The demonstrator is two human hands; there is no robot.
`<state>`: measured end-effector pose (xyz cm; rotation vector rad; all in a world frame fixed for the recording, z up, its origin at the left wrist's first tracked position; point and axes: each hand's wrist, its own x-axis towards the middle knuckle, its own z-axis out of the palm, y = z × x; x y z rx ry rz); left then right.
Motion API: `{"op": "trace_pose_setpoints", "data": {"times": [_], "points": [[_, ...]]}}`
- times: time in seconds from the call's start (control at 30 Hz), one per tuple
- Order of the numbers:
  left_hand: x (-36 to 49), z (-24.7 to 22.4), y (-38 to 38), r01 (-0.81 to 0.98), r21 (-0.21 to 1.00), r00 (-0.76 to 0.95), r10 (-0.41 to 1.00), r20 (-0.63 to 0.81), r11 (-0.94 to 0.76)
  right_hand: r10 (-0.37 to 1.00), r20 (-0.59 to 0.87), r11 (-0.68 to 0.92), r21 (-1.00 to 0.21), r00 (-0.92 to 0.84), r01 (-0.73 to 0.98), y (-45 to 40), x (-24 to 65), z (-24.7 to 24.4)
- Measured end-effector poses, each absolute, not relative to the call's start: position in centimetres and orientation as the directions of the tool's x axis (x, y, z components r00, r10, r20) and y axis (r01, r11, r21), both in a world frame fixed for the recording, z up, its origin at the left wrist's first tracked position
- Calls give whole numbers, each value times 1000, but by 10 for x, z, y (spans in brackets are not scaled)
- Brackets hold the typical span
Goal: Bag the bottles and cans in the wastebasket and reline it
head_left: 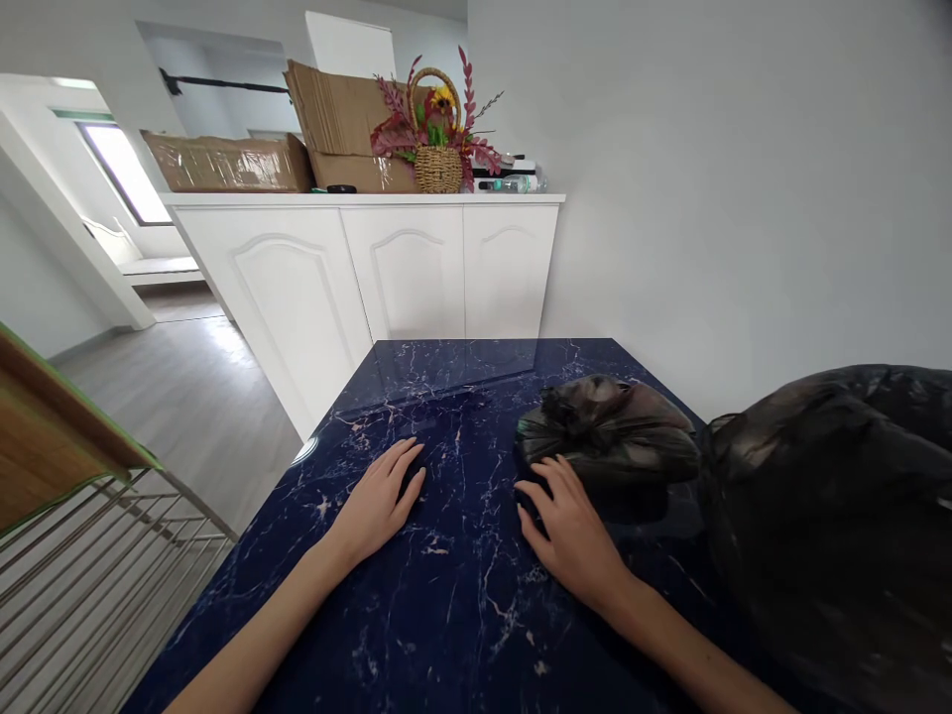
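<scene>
My left hand (379, 501) rests on the dark blue marbled tabletop (446, 615), thumb apart from the other fingers, holding nothing. On the right, my right hand (569, 526) lies with its fingers spread at the near edge of a knotted black plastic bag (610, 426). Whether its fingertips touch that bag is hard to tell. A much larger black plastic bag (833, 516) bulges at the right edge of the view, beside my right forearm. What either bag contains is hidden.
A white cabinet (416, 268) stands beyond the table, bearing cardboard boxes (230, 164), a wicker flower basket (438, 169) and a clear bottle (517, 183). At the lower left is a metal rack (111, 585) with a wooden board (59, 436). A grey wall (706, 198) borders the right.
</scene>
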<state>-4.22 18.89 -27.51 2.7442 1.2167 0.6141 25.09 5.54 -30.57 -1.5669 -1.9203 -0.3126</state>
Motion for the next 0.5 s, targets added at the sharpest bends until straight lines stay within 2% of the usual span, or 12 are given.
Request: {"op": "trace_pose_setpoints", "data": {"times": [0.1, 0.23, 0.37, 0.5], "points": [[-31, -261, 174, 581, 240, 656, 622, 427, -778, 773, 578, 440, -192, -262, 877, 47, 229, -294], [-17, -253, 157, 442, 213, 701, 484, 524, -871, 676, 558, 668, -188, -482, 720, 39, 218, -278], [-10, -253, 149, 386, 244, 704, 455, 546, -890, 611, 557, 757, -201, -563, 622, 33, 213, -269], [-9, -255, 149, 404, 257, 720, 479, 503, -878, 566, 588, 787, -178, -577, 591, 28, 211, -266]]}}
